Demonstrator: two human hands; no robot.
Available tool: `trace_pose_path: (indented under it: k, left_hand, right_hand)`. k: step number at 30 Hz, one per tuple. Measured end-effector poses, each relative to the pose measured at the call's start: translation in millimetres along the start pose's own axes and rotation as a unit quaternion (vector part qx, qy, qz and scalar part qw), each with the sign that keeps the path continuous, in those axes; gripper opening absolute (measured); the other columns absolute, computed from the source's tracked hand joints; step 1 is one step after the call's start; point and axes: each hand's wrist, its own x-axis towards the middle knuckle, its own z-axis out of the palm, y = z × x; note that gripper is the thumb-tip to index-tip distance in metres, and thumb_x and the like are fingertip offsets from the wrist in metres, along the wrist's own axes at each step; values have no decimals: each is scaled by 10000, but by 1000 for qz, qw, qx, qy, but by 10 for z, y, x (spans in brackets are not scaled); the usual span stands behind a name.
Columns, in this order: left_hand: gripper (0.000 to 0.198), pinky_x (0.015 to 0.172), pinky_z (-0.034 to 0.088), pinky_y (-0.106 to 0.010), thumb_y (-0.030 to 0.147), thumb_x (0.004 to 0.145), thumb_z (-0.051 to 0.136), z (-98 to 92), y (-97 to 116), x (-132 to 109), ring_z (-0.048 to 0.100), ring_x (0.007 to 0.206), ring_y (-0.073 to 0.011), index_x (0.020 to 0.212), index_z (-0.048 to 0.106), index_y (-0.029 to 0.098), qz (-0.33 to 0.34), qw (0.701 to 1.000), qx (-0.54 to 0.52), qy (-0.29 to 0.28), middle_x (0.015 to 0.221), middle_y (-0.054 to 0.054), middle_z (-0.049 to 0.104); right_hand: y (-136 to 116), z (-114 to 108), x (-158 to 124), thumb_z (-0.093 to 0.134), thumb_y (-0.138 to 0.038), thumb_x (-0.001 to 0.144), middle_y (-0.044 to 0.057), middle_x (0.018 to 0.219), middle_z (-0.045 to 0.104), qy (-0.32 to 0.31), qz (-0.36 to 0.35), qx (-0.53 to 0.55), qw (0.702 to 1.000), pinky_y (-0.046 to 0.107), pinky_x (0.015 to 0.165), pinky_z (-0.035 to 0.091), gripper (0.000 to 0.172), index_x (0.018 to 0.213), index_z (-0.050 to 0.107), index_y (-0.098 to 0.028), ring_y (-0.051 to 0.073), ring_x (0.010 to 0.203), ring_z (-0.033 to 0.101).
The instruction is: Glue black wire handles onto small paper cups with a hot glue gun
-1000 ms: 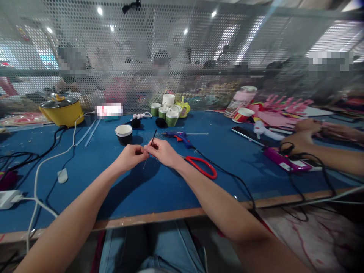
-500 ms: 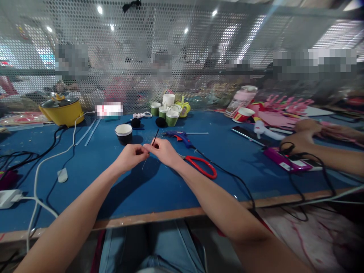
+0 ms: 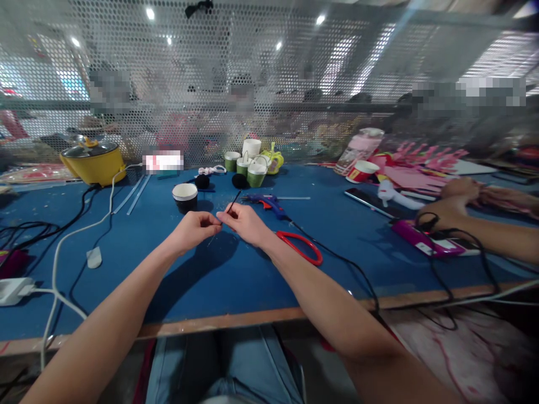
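A thin black stem (image 3: 234,200) slants up out of my right hand (image 3: 243,223), whose thumb and fingers are closed on it. My left hand (image 3: 197,229) pinches the lower part of the same stem, and its fingertips almost meet those of the right hand. A fine, faint end sticks out below the fingers. Just behind my left hand stands a black paper cup (image 3: 185,201) with a white inside. Two black fuzzy balls, one at the left (image 3: 202,181) and one at the right (image 3: 240,180), lie farther back.
A blue glue gun (image 3: 269,204) and red-handled scissors (image 3: 301,248) lie right of my hands. Green and white cups (image 3: 256,175) stand at the back. A yellow pot (image 3: 93,163) is at left. A co-worker's arm (image 3: 484,227) reaches in from the right, near a purple power strip (image 3: 425,238).
The stem's upper end has tilted a little to the right. My hands stay close together in nearly the same place, and the view has shifted slightly.
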Motion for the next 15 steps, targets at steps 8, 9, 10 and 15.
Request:
trace_pose_path:
  k: [8,9,10,15]
  left_hand:
    - [168,492,286,-218,292,653,524,-30,2,-11,382,510,-78,620,556,130,15,999,32,-20,557,19,496]
    - [167,489,287,-219,291,659,521,-34,-7,-7,379,503,-78,622,555,131,21,998,47,-20,553,19,496]
    - [169,484,287,-219,292,663,518,-38,-17,-2,375,495,-77,620,552,132,25,997,64,-19,547,19,494]
    - [178,463,283,-213,291,678,503,-37,-41,14,376,473,-76,604,542,134,42,994,106,-7,526,21,491]
  right_hand:
    - [0,-9,13,511,-420,747,-39,524,432,4,1,-35,999,214,470,277,296,644,509,-143,75,487,348]
    - [0,-9,15,513,-417,746,-40,524,429,7,2,-44,999,215,472,276,295,637,505,-143,75,488,346]
    - [-1,-10,17,514,-413,747,-40,524,426,9,2,-52,999,216,475,274,294,631,502,-143,74,489,344]
    - [1,-9,17,511,-402,752,-34,537,441,12,0,-72,997,213,484,275,290,634,511,-137,75,503,359]
